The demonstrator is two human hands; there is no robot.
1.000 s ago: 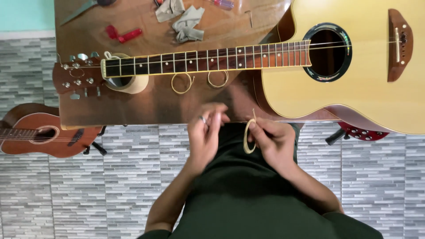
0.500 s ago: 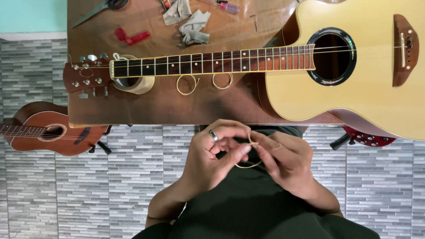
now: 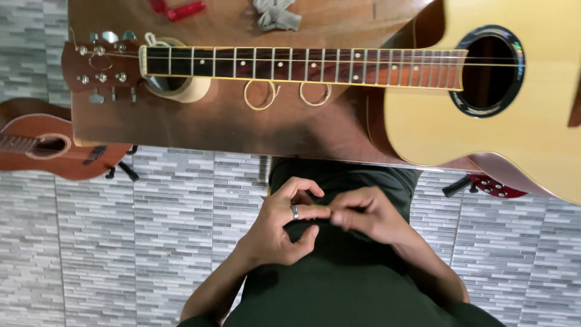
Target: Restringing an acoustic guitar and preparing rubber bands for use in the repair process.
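My left hand (image 3: pixel 283 225), with a ring on one finger, and my right hand (image 3: pixel 368 215) meet fingertip to fingertip over my lap, below the table edge. Between them they pinch a thin golden guitar string (image 3: pixel 321 211); only a short bit shows, and the right hand is blurred. An acoustic guitar (image 3: pixel 484 103) lies flat on the brown wooden table (image 3: pixel 230 130), its neck (image 3: pixel 302 63) pointing left and its headstock (image 3: pixel 100 63) at the far left. Two coiled strings (image 3: pixel 260 97) (image 3: pixel 315 95) lie on the table just below the neck.
A roll of tape (image 3: pixel 184 92) props up the neck near the headstock. A red tool (image 3: pixel 178 9) and a grey cloth (image 3: pixel 276 14) lie at the table's far edge. A brown guitar (image 3: pixel 42 145) stands on the tiled floor at left, a red one (image 3: pixel 491 185) at right.
The open coil of string held between my hands has closed up into a tight pinch. Both hands have come together. The view has shifted closer to the table.
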